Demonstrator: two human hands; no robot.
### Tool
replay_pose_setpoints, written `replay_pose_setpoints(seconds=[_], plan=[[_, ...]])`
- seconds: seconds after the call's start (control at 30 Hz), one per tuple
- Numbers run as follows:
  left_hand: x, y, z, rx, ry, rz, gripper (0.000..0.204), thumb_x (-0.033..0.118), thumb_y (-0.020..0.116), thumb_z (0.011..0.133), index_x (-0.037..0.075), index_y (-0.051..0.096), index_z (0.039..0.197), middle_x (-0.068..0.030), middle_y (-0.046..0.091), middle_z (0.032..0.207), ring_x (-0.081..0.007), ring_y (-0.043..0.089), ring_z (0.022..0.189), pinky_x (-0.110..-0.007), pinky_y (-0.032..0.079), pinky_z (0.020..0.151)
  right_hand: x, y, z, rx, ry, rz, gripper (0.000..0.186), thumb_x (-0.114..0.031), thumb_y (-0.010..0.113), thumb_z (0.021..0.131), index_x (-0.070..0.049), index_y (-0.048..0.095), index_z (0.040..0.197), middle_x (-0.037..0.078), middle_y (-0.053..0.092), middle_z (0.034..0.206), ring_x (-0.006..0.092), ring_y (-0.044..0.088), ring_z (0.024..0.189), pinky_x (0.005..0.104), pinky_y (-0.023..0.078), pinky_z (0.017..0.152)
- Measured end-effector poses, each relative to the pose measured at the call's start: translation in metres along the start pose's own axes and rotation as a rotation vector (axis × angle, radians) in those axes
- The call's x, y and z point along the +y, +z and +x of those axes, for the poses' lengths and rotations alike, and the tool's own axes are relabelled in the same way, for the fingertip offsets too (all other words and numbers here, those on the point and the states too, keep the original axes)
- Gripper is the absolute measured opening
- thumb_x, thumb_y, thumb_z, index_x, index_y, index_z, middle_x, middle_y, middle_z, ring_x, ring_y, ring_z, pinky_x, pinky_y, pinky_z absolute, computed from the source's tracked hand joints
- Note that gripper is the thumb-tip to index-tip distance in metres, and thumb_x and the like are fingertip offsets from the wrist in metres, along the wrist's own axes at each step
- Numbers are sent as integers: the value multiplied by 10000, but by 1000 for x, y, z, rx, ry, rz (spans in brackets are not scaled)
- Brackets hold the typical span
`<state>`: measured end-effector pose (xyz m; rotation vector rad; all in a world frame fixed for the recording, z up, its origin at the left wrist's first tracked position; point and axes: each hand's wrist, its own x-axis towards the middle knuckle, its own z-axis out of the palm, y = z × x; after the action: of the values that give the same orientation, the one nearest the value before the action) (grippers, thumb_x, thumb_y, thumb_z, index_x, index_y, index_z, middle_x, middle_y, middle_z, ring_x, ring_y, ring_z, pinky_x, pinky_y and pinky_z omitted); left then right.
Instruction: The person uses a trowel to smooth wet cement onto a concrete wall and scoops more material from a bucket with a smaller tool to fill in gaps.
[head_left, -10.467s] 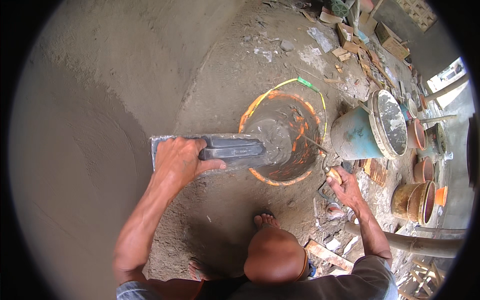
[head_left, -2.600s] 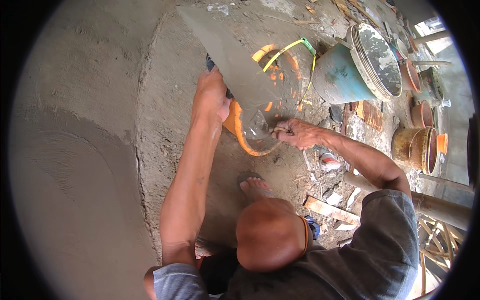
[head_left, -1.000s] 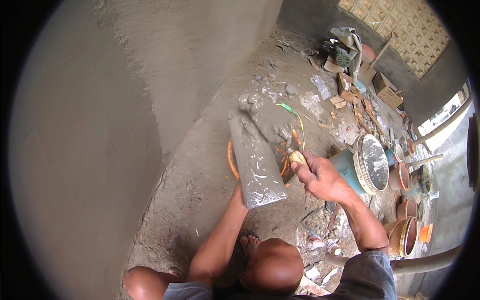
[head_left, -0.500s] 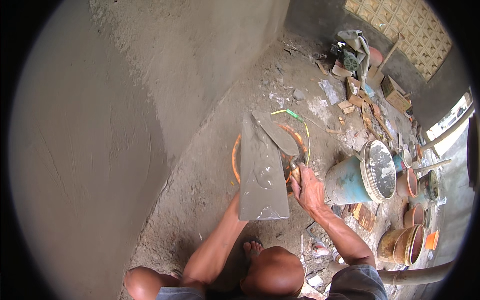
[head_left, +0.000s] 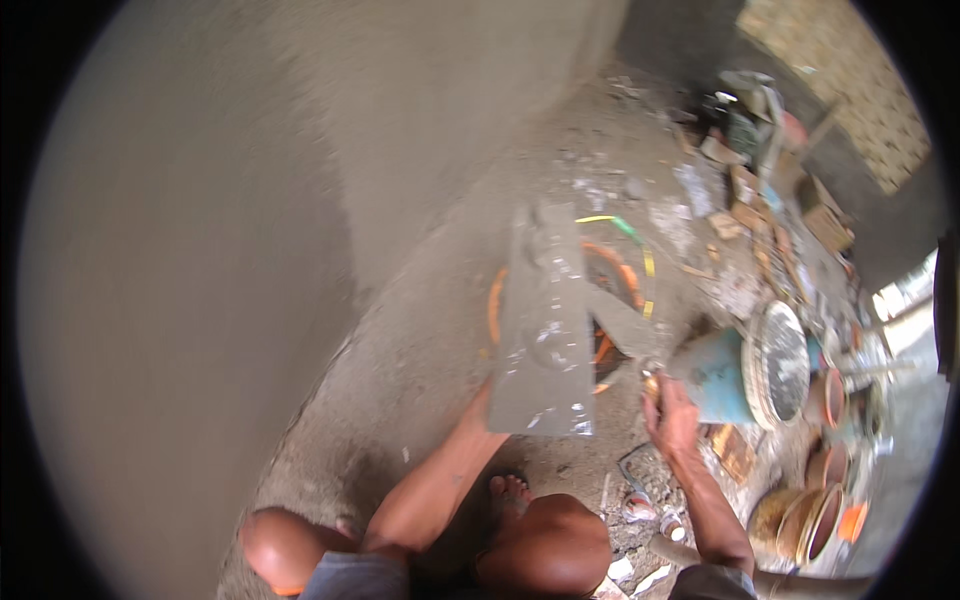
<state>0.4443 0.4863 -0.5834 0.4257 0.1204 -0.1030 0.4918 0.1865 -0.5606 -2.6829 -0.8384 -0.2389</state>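
A long grey plasterer's hawk, smeared with wet mortar, is held up in front of me. My left forearm runs beneath its near end, and the board hides that hand. My right hand is closed round the wooden handle of a pointed trowel. The trowel's blade, coated grey and blurred, points up and left toward the hawk's right edge. Under the hawk, an orange-rimmed tub on the ground is partly covered.
A plastered wall rises on the left, darker and smoother in its lower part. To the right stand a blue-and-white bucket, a rusty bucket and several smaller pots. Wood scraps and rubble litter the ground farther off.
The trowel has come off the top of the hawk and moved right and down with my right hand. The view has shifted, and the hawk stays raised.
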Motion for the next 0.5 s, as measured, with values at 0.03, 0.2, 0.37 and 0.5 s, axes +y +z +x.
replay_pose_setpoints(seconds=[0.03,0.2,0.37,0.5], plan=[[-3,8,2,1,-6,11,511,308,530,1039,45,431,1466,-116,590,1328,-210,626,1119,-376,555,922,8,-9,0,0,29,56,389,-111,725,856,-39,605,1219,211,641,957,404,672,785,491,546,671],[5,15,-27,67,48,51,521,309,530,1038,47,422,1475,-115,586,1337,-208,621,1128,-373,549,932,-29,-72,83,-314,36,12,363,-110,738,766,-21,623,1098,232,708,905,417,688,830,477,545,758],[10,16,-90,171,112,39,531,311,530,1038,48,413,1484,-114,582,1346,-206,616,1138,-370,543,943,-61,-65,170,-573,-141,-254,234,-218,778,788,-43,724,934,221,705,836,399,697,826,467,549,743],[13,17,-131,264,174,30,539,312,530,1037,49,406,1491,-113,578,1354,-204,613,1145,-367,538,951,-51,-11,193,-631,-203,-391,295,-336,786,817,-57,764,910,195,725,883,375,708,857,467,554,781]])
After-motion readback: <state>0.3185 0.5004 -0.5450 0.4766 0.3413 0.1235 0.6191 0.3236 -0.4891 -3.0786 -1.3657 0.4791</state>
